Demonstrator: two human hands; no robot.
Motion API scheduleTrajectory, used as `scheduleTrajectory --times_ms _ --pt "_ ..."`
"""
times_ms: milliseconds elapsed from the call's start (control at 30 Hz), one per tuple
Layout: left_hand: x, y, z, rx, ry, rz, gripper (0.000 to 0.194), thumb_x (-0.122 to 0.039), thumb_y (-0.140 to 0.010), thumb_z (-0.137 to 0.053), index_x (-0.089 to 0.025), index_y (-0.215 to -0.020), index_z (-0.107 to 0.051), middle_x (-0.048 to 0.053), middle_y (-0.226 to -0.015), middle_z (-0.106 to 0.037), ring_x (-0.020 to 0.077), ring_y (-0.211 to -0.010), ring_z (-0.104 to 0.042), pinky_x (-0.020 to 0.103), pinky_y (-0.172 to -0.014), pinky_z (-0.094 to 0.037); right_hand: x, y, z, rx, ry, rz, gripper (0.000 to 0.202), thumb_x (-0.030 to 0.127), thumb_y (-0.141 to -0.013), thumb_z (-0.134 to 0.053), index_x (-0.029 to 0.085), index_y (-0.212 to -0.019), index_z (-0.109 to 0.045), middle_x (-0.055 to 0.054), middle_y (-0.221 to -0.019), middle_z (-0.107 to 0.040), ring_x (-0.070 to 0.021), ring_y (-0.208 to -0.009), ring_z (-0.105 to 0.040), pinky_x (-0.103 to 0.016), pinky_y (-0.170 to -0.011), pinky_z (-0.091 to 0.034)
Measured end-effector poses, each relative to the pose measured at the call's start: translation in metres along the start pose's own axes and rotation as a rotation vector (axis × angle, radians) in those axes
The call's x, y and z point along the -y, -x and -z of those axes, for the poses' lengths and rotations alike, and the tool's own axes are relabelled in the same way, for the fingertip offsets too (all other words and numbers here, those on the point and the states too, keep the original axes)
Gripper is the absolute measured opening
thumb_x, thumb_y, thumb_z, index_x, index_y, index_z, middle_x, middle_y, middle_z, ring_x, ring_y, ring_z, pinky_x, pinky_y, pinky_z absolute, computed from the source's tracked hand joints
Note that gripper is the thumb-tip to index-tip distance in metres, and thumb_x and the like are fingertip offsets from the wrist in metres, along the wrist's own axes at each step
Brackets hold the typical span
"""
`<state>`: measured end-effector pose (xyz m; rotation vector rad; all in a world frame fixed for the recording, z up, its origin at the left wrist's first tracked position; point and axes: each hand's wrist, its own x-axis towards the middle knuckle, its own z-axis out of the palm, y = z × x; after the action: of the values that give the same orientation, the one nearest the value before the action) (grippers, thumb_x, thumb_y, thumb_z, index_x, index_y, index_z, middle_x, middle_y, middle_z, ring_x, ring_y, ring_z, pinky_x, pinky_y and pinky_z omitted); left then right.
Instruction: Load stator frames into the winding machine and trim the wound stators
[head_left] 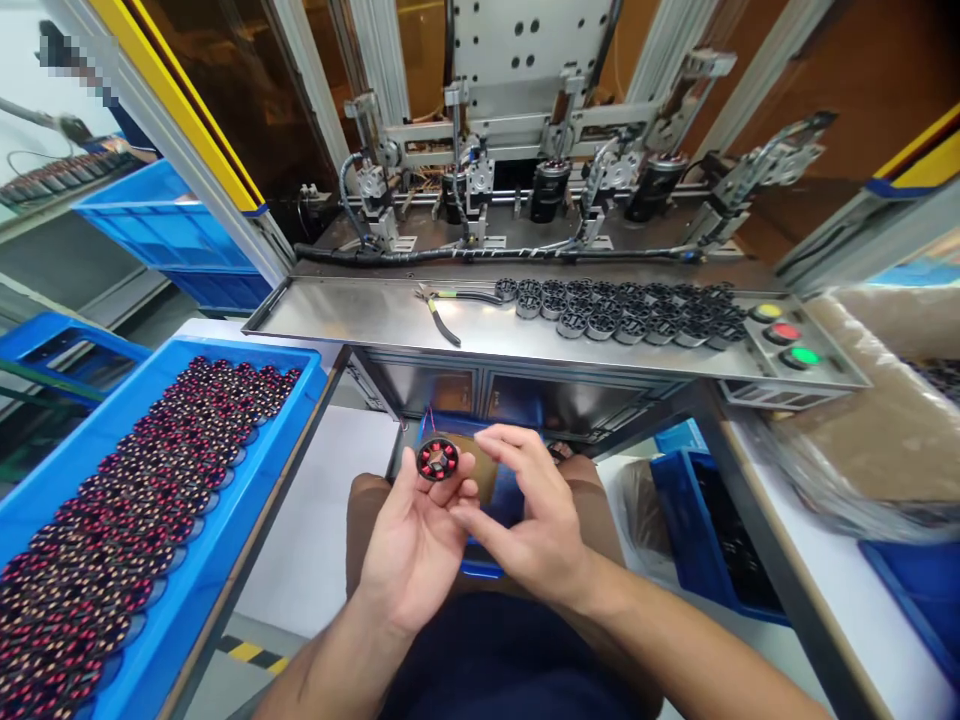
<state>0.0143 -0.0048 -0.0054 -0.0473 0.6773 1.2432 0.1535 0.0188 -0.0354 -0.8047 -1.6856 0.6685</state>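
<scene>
Biggest first: the machine (532, 60) fills the top, w/ 3 dark cylinders (551, 192) standing in it. Blue tray (316, 378) on the L worktop (206, 328), packed w/ red-and-black wound parts (165, 480). Steel ledge (345, 312) runs along the machine's front. Cardboard box (847, 430) w/ clear plastic at far R; a blue bin (679, 530) w/ dark contents sits lower, R of the person's legs.

L hand (420, 555): palm up, grip closed on one wound piece (437, 458), thumb one side, fingers the other. R hand (536, 505): grip released, nothing in it, fingers loosely bent, thumb tip right by L fingers; can't tell if touching.

Black cores (630, 312) stand in close rows on the ledge's R half; pliers (441, 320) lie just L of them, jaws apart. 3 round buttons (784, 333), yellow, red, green, at R end. Wound piece is above L palm, copper/red coils up, thin red wires (429, 420) by its top edge.
</scene>
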Motion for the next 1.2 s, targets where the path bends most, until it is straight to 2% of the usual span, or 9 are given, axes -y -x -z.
scheduleTrajectory --times_ms 133,333,500,833,967,1200 --pt "0.003 0.001 -0.001 0.054 -0.010 0.023 0.030 -0.043 -0.088 -0.066 -0.015 -0.089 -0.078 0.005 -0.085 -0.080 0.0164 -0.080 -0.075 0.025 -0.077 -0.060 0.002 -0.008 -0.009 -0.001 -0.002 0.014 0.054 0.019 -0.078 -0.075 0.023 -0.128 -0.056 -0.012 -0.117 -0.059 -0.0273 -0.108 -0.059 -0.046 -0.093 -0.051" --pt "0.009 0.002 -0.001 0.068 0.025 0.045 0.035 -0.040 -0.096 -0.055 -0.013 -0.091 -0.077 0.006 -0.085 -0.080 0.0134 -0.083 -0.075 0.022 -0.082 -0.059 0.003 -0.009 -0.012 -0.017 -0.001 0.004 0.042 0.017 -0.079 -0.074 0.023 -0.119 -0.063 -0.009 -0.108 -0.063 -0.0243 -0.099 -0.062 -0.041 -0.085 -0.053" --pt "0.010 0.000 -0.001 0.071 0.069 0.064 0.049 -0.039 -0.102 -0.039 -0.010 -0.091 -0.077 0.008 -0.084 -0.080 0.0135 -0.082 -0.075 0.021 -0.080 -0.060 0.003 -0.009 -0.008 -0.019 0.018 0.014 0.039 0.016 -0.080 -0.074 0.022 -0.117 -0.064 -0.009 -0.106 -0.064 -0.0236 -0.097 -0.062 -0.040 -0.083 -0.053" --pt "0.011 0.003 -0.004 0.090 0.082 0.071 0.050 -0.034 -0.103 -0.037 -0.008 -0.089 -0.077 0.010 -0.082 -0.080 0.0148 -0.082 -0.076 0.022 -0.082 -0.059 0.006 -0.012 -0.008 -0.055 0.046 0.068 0.033 0.014 -0.080 -0.073 0.017 -0.112 -0.065 -0.011 -0.103 -0.065 -0.0227 -0.093 -0.062 -0.039 -0.079 -0.054" --pt "0.010 0.004 -0.005 0.111 0.073 0.076 0.048 -0.035 -0.102 -0.040 -0.009 -0.089 -0.078 0.010 -0.082 -0.080 0.0148 -0.081 -0.076 0.022 -0.081 -0.059 0.009 -0.013 -0.006 -0.058 0.049 0.070 0.032 0.013 -0.080 -0.073 0.016 -0.111 -0.065 -0.011 -0.102 -0.065 -0.0225 -0.093 -0.062 -0.039 -0.079 -0.054" --pt "0.011 0.005 -0.001 0.237 0.060 0.075 0.028 -0.032 -0.093 -0.062 -0.009 -0.093 -0.078 0.008 -0.088 -0.081 0.0146 -0.086 -0.075 0.020 -0.087 -0.057 0.012 -0.011 -0.004 -0.053 0.033 0.072 0.034 0.012 -0.080 -0.073 0.017 -0.112 -0.064 -0.010 -0.103 -0.065 -0.0223 -0.095 -0.062 -0.039 -0.081 -0.053"
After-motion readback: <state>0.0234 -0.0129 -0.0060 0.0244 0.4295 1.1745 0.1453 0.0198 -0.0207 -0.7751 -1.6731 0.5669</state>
